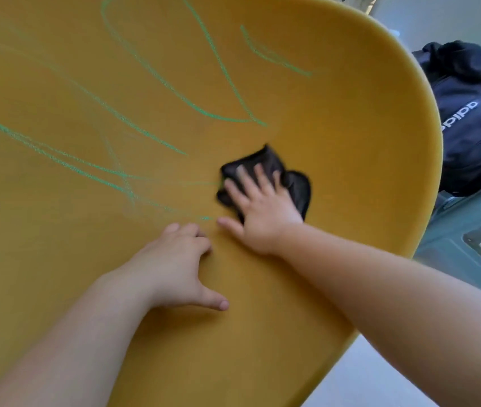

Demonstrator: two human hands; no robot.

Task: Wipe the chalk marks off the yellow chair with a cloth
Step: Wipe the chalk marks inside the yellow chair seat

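Pressing down with the right hand [258,207], fingers straight and spread, on a small crumpled black cloth [296,189] under the palm. Bracing with the left hand [174,259], holding nothing, just beside it on the smooth yellow moulded-plastic chair [350,136]. Beyond both hands, up and leftward: green chalk marks [227,118], not yet wiped. Probably soft, light and quick to bunch; best pinned flat under the palm, not pinched. Hard, slick shell underneath, so firm pressure.

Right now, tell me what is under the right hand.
A black cloth, pressed flat onto the yellow chair by the right hand; its edges show beyond the fingers. Its middle is covered; whether the chalk marks continue beneath it cannot be seen.
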